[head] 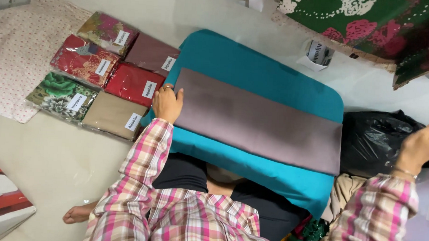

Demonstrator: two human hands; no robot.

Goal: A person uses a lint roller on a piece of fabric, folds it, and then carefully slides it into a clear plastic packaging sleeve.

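— Where's the mauve cloth (259, 124)?

— Folded flat on the teal cushion (254, 72) over my lap. My left hand (167, 103) rests at its left end, fingers (167, 89) loosely curled on the edge, gripping nothing.

— And your right hand (423, 144)?

— Well right of the cloth, above the black bag (373, 138); I can't tell its fingers' state.

The right hand (425, 144) is cut by the picture's right edge, its fingers out of sight, so any grip cannot be told. The black plastic bag (373, 138) hides its contents. The green floral cloth (370, 24) runs off the top edge.
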